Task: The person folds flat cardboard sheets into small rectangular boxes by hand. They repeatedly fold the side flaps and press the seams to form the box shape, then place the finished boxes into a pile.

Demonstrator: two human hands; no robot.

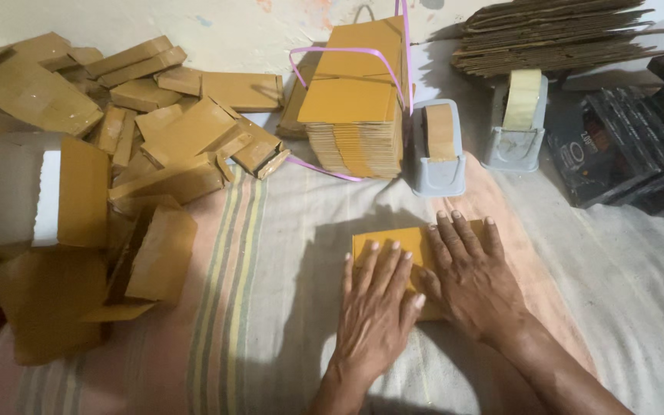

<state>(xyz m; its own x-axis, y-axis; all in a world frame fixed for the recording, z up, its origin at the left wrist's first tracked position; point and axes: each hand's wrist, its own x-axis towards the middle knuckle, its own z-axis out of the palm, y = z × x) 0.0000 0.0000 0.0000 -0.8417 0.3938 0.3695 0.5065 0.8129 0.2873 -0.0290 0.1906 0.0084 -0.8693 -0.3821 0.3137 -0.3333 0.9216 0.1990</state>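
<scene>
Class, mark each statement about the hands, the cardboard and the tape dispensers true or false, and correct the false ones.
1. Both hands press flat on a cardboard piece. True.
2. The left hand holds a tape dispenser. False: it lies on the cardboard; both dispensers stand apart, further back.
3. The bundled stack is tied with pink strap. True.
4. The pile of folded boxes lies to the right hand's right. False: it lies far left.
</scene>
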